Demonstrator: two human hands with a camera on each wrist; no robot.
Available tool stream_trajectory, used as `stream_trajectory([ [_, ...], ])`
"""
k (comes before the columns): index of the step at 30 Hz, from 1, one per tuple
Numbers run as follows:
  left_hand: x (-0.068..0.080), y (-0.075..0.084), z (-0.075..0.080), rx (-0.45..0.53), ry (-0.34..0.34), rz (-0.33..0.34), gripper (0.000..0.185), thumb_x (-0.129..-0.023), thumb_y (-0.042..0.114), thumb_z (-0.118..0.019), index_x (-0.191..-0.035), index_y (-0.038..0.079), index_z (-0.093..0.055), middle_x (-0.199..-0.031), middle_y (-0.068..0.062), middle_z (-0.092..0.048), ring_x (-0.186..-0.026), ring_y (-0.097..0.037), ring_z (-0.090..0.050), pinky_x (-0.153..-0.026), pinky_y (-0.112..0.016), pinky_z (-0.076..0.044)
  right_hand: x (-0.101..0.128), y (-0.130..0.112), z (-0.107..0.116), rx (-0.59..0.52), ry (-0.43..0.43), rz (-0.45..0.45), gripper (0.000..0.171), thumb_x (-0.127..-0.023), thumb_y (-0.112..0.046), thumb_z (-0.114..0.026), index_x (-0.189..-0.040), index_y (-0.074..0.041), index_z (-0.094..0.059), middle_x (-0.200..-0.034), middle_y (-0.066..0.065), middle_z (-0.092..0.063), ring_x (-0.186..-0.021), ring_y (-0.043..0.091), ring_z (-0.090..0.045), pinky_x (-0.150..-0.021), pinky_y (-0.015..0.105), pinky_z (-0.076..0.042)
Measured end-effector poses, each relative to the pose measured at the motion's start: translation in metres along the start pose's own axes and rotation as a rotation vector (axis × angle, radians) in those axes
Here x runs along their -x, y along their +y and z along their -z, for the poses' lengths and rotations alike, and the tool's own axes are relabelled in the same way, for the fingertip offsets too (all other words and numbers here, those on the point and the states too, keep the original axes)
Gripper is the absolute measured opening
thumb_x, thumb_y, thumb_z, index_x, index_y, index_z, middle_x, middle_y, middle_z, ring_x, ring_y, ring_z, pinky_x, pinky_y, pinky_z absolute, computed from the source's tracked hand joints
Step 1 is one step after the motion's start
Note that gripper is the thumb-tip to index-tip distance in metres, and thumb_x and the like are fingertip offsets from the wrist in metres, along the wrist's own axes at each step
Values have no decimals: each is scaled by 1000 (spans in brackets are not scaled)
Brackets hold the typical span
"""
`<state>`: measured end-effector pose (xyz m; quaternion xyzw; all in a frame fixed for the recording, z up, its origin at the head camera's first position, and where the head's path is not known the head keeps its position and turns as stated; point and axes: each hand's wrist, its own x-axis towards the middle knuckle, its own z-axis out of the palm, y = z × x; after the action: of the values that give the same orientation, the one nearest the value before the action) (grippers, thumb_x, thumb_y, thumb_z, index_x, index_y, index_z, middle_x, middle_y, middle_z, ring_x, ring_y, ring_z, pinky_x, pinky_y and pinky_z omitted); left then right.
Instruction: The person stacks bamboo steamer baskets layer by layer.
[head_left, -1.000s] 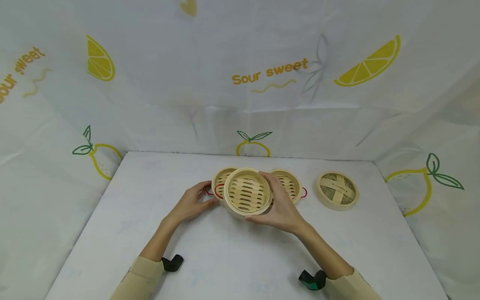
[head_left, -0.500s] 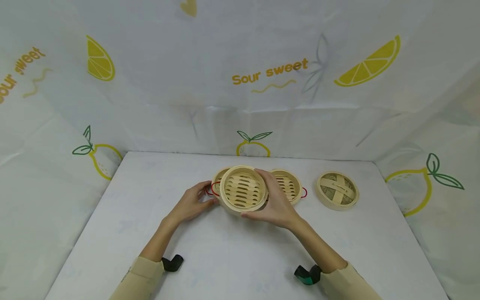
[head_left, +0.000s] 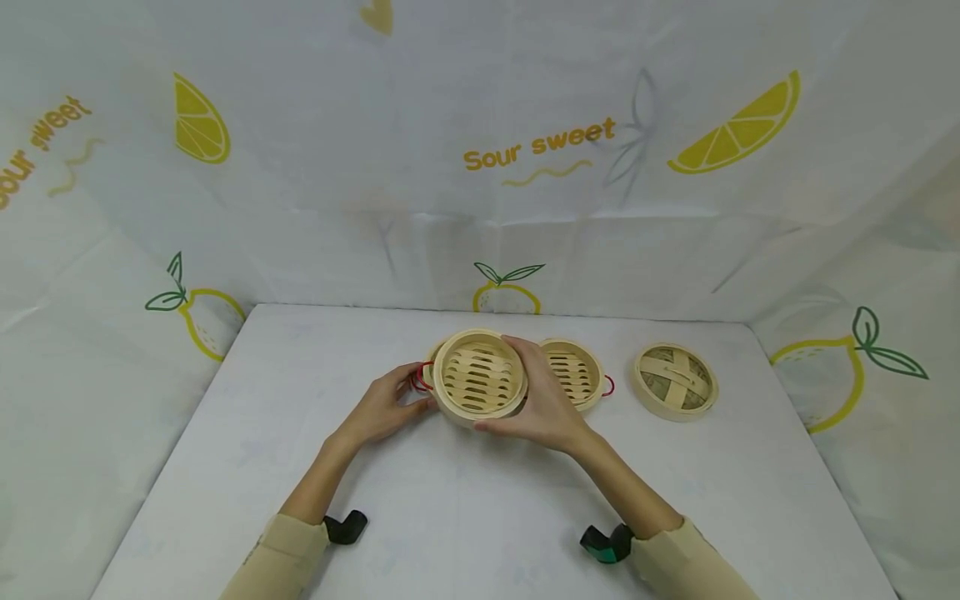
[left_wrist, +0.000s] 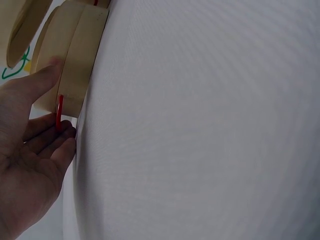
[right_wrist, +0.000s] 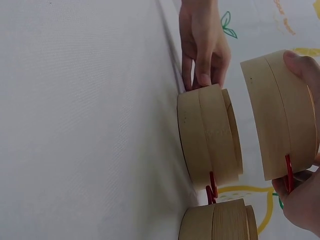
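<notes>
My right hand [head_left: 543, 408] grips a round bamboo steamer basket [head_left: 480, 375] with a slatted base and red side handles, thumb at the near side and fingers at the far side. It is raised over a second steamer basket [right_wrist: 207, 137], which the head view mostly hides. The right wrist view has a gap between the two. My left hand [head_left: 386, 404] holds that lower basket at its left side, thumb on the wall [left_wrist: 47, 80] and fingers by its red handle [left_wrist: 60, 110]. A third steamer basket [head_left: 573, 375] stands right of them on the table.
A woven bamboo lid [head_left: 675, 379] lies at the far right of the white table [head_left: 450, 517]. Behind the table hangs a white sheet [head_left: 337, 167] printed with lemons. Each wrist wears a dark device [head_left: 345, 527].
My right hand has carried its steamer basket left and slightly farther back, so it covers more of the lower basket and uncovers more of the third. My left hand has stayed in place.
</notes>
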<state>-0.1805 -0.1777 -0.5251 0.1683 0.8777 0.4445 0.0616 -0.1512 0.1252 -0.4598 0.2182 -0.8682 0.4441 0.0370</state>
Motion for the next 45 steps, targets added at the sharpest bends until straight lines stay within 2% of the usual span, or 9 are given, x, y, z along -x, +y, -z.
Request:
stream_trajectory([
  [9,0,-1,0,25,-1,3,69,-96,17,-85,-155,-3,-53,-159,-24,-57,-153,-40,-53,-125,-45,-51,-3,0,-1,12,2,14,125,-64,-47,-104,-164,-12,-38,-164,10,-47,-154,31,-46,-130,60,-42],
  [18,-1,0,-1,23,15,-40,67,-95,15,-85,-152,-5,-55,-155,-25,-61,-149,-42,-56,-122,-47,-53,-8,0,-5,21,11,29,125,-63,-49,-104,-164,-14,-38,-163,8,-49,-152,28,-49,-129,57,-44],
  [24,-1,0,-1,15,18,-43,66,-95,13,-85,-152,-6,-55,-154,-26,-62,-149,-42,-57,-122,-46,-53,-9,-1,-6,16,6,25,125,-63,-49,-103,-164,-15,-38,-163,7,-49,-152,28,-49,-129,59,-43],
  [33,0,-3,-2,41,24,-67,67,-95,12,-85,-152,-6,-55,-153,-26,-62,-148,-43,-57,-121,-49,-53,-12,-3,-7,16,-7,12,125,-64,-49,-103,-165,-16,-37,-164,7,-48,-153,28,-49,-129,59,-43],
  [45,1,-3,-2,9,46,-87,63,-95,11,-84,-149,-6,-57,-150,-25,-65,-147,-43,-58,-124,-55,-51,-19,-1,-13,18,-15,6,127,-64,-49,-103,-166,-16,-36,-164,8,-47,-153,29,-50,-128,58,-46],
])
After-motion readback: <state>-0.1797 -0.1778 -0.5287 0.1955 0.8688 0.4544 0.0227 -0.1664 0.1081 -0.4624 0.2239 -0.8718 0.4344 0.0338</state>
